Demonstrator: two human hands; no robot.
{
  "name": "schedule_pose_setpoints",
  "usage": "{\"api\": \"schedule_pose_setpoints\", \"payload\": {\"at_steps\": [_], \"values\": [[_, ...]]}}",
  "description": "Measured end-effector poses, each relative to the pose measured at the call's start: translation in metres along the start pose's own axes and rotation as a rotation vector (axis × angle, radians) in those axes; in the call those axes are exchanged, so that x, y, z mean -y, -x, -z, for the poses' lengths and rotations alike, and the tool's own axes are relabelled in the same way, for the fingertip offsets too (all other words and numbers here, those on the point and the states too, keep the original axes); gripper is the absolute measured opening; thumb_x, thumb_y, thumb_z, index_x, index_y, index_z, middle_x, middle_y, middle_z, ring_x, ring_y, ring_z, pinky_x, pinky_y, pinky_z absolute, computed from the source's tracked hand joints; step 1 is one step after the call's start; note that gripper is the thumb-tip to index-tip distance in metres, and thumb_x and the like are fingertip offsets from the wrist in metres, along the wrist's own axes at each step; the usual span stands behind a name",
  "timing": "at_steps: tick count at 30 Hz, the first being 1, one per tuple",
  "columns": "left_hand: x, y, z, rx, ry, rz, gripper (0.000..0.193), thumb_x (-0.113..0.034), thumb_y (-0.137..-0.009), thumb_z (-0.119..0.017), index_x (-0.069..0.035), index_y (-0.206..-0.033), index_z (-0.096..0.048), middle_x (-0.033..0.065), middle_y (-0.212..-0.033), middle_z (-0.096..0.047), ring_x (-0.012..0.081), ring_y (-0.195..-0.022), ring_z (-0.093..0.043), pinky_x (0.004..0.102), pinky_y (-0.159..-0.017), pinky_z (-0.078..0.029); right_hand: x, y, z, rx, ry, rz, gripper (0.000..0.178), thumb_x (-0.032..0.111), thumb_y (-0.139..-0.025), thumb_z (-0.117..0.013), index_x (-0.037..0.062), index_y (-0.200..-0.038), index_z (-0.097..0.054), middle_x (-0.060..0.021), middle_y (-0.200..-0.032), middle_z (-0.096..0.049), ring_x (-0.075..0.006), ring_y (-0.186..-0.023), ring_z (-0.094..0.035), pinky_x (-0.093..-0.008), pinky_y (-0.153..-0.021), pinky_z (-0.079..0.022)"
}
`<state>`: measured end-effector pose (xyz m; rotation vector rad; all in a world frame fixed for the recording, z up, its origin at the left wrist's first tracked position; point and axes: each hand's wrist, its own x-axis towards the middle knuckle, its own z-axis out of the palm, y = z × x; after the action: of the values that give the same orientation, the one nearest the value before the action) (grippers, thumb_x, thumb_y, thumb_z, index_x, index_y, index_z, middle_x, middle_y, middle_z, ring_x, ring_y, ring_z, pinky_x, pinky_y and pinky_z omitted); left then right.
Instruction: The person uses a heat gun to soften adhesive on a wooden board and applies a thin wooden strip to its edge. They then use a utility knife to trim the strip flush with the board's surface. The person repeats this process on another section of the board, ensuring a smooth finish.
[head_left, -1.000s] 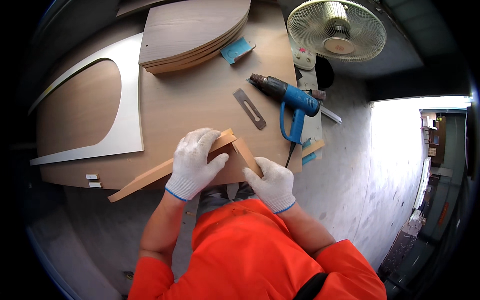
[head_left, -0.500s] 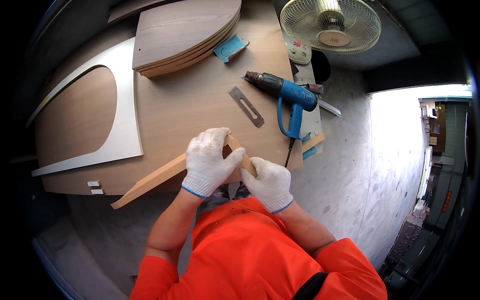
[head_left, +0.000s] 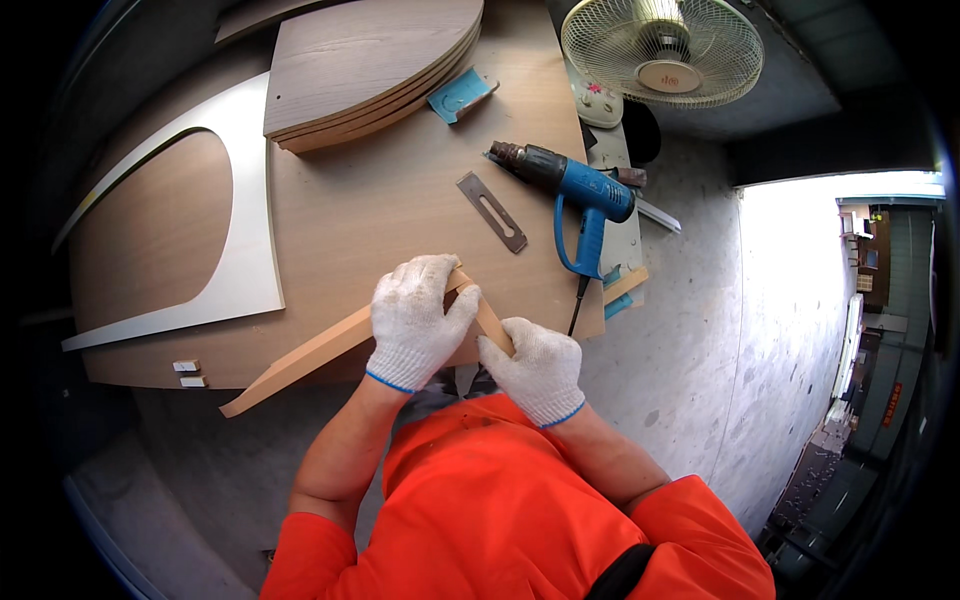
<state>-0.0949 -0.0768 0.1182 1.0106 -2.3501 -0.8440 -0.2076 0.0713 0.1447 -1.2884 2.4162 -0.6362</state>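
Note:
A long light-wood strip (head_left: 312,352) with a sharp corner lies across the front edge of the table, its far-left end sticking out past the edge. My left hand (head_left: 420,320), in a white knitted glove with a blue cuff, is wrapped round it close to the corner. On the short leg right of the corner, my right hand (head_left: 537,370), gloved alike, pinches the wood between thumb and fingers. Part of the strip is hidden under both gloves. Beyond my hands a slotted dark metal blade (head_left: 513,241) rests flat on the table.
A blue heat gun (head_left: 592,190) lies at the table's right edge, its cord hanging down. Stacked curved panels (head_left: 370,60), a blue scrap (head_left: 462,95) and a white cut-out frame (head_left: 255,220) occupy the table (head_left: 370,210). A fan (head_left: 665,50) stands at the far right.

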Motion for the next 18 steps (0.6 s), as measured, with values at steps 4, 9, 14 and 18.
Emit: {"api": "schedule_pose_setpoints", "payload": {"at_steps": [4,9,14,18], "values": [[-0.0015,-0.0001,-0.0002,-0.002,-0.014,0.008,0.037,-0.028,-0.087,-0.081,-0.001,-0.112,-0.078,0.0168,-0.112,-0.078,0.0365,-0.106,-0.074,0.0474,-0.097,-0.056,0.0004,-0.0007,-0.0019,-0.025,-0.005,0.014,0.032,0.035,-0.087,-0.084,0.0073,-0.077,-0.071,-0.0165,-0.072,-0.070,-0.0365,-0.066,-0.072,-0.0439,-0.060,-0.056],[-0.0016,0.0002,-0.0002,-0.013,-0.014,-0.009,0.036,-0.028,-0.086,-0.082,-0.001,-0.110,-0.077,0.0167,-0.111,-0.078,0.0363,-0.104,-0.074,0.0475,-0.095,-0.056,0.0014,-0.0014,-0.0030,-0.050,-0.018,0.019,0.035,0.035,-0.087,-0.084,0.0073,-0.072,-0.069,-0.0162,-0.068,-0.067,-0.0359,-0.062,-0.070,-0.0433,-0.056,-0.054],[-0.0020,-0.0005,-0.0011,-0.019,-0.012,-0.006,0.035,-0.027,-0.086,-0.082,-0.001,-0.110,-0.077,0.0163,-0.109,-0.078,0.0358,-0.103,-0.074,0.0472,-0.094,-0.056,0.0024,-0.0028,-0.0065,-0.078,-0.030,0.020,0.039,0.036,-0.087,-0.085,0.0075,-0.068,-0.067,-0.0167,-0.064,-0.065,-0.0356,-0.058,-0.068,-0.0430,-0.053,-0.052],[-0.0025,-0.0002,-0.0008,-0.028,-0.005,-0.010,0.034,-0.026,-0.086,-0.082,-0.001,-0.109,-0.078,0.0158,-0.108,-0.078,0.0356,-0.103,-0.074,0.0470,-0.093,-0.056,0.0025,-0.0034,-0.0073,-0.092,-0.036,0.031,0.042,0.037,-0.088,-0.086,0.0075,-0.066,-0.065,-0.0170,-0.063,-0.063,-0.0355,-0.056,-0.067,-0.0429,-0.052,-0.051]]}}
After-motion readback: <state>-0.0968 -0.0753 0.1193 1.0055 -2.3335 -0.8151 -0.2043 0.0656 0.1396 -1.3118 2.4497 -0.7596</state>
